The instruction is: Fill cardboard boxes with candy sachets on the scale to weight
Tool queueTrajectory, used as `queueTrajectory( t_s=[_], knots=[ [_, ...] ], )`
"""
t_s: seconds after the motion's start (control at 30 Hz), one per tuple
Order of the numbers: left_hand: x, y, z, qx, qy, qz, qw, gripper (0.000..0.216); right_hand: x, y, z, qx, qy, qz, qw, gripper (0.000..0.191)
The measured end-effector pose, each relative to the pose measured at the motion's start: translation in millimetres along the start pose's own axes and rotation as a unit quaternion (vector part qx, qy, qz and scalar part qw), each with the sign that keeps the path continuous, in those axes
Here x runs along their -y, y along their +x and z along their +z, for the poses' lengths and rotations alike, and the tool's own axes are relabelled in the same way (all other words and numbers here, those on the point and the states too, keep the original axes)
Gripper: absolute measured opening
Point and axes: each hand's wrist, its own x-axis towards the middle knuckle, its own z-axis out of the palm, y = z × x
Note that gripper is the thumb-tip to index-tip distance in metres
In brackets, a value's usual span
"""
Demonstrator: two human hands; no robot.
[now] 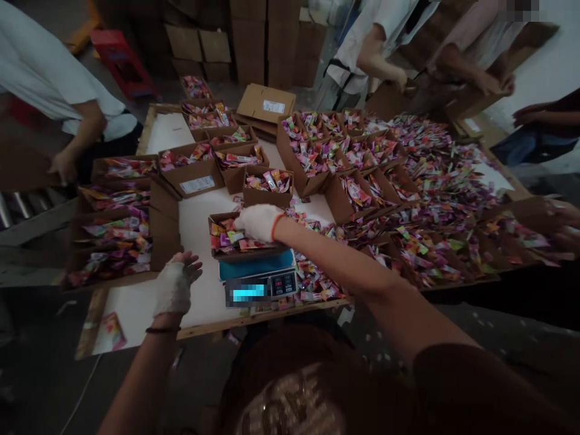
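White cotton gloves cover both your hands. Your right hand (259, 221) rests palm down in the small cardboard box (242, 238) on the blue scale (258, 275), its grip curled loosely over the glossy, colourful sachets (226, 237) inside; whether it pinches one, you cannot tell. Your left hand (176, 283) hovers just left of the scale, fingers spread, holding nothing. The white worktop (199, 241) around them carries more open brown boxes (120, 232) of crinkly packets.

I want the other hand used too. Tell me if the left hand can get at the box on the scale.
Probably yes: the left hand hovers open over bare table just left of the scale, nothing lying between it and the box.
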Motion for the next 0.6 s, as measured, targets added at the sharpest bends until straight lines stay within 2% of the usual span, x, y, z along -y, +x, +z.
queueTrajectory(
  t_s=[0.07, 0.13, 0.23, 0.27, 0.33, 0.37, 0.4, 0.47, 0.53, 0.6],
  knots=[
    [-5.5, -3.5, 2.0, -0.006, -0.019, 0.013, 1.0, 0.031, 2.4, 16.7, 14.7, 0.022, 0.016, 0.005, 1.0, 0.04],
    [-6.7, -6.4, -1.0, -0.008, -0.016, 0.028, 0.999, 0.036, -10.0, 7.8, 25.6, -0.017, 0.061, 0.007, 0.998, 0.044],
    [-2.4, -8.3, -11.5, -0.013, -0.005, 0.032, 0.999, 0.038, -46.8, -50.4, 44.1, -0.177, 0.158, 0.042, 0.971, 0.054],
    [-0.7, -8.1, -15.0, -0.013, -0.002, 0.027, 1.0, 0.038, -59.6, -78.2, 55.0, -0.231, 0.178, 0.083, 0.953, 0.056],
    [0.9, -6.5, -19.6, -0.008, 0.003, 0.022, 1.0, 0.039, -79.8, -138.6, 87.3, -0.279, 0.179, 0.247, 0.91, 0.057],
    [0.2, -5.0, -19.9, -0.005, 0.006, 0.022, 1.0, 0.04, -86.0, -168.3, 108.0, -0.266, 0.172, 0.351, 0.881, 0.062],
    [-1.8, -3.2, -18.7, -0.001, 0.008, 0.024, 1.0, 0.041, -89.4, -195.6, 130.5, -0.223, 0.166, 0.454, 0.847, 0.072],
    [-10.3, 1.6, -11.6, 0.006, 0.008, 0.029, 1.0, 0.043, -90.1, -238.9, 175.1, -0.102, 0.161, 0.621, 0.76, 0.094],
    [-23.2, 7.6, 0.6, 0.023, 0.014, 0.037, 0.999, 0.043, -87.5, -263.1, 210.0, -0.006, 0.163, 0.674, 0.72, 0.086],
    [-37.1, 13.9, 15.3, 0.049, 0.03, 0.052, 0.997, 0.043, -86.7, -269.9, 228.8, 0.042, 0.18, 0.661, 0.728, 0.072]
  ],
)
